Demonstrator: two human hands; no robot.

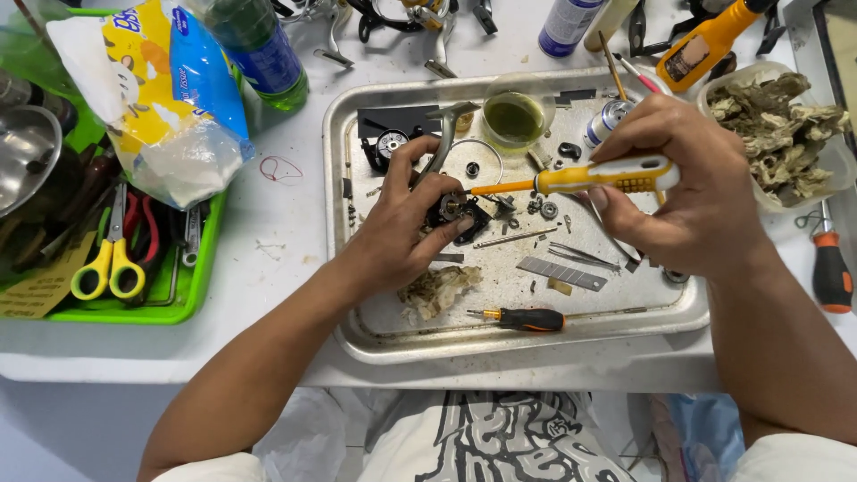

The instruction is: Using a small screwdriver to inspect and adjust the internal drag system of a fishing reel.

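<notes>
My left hand (406, 223) grips a small black and silver mechanism (455, 212) with a grey metal arm (444, 138), held just above a metal tray (357, 339). In my right hand (687, 192) is a yellow-handled screwdriver (607, 176). Its orange shaft points left, and the tip meets the mechanism. Loose screws, washers and small metal parts (540, 207) lie scattered on the tray under both hands.
On the tray: a small black and orange screwdriver (522, 318), a dirty rag (437, 287), tweezers (585, 257), a cup of green liquid (514, 116). A green bin (178, 299) with scissors (112, 263) stands left. Rags in a tub (786, 134) and a red screwdriver (830, 268) are right.
</notes>
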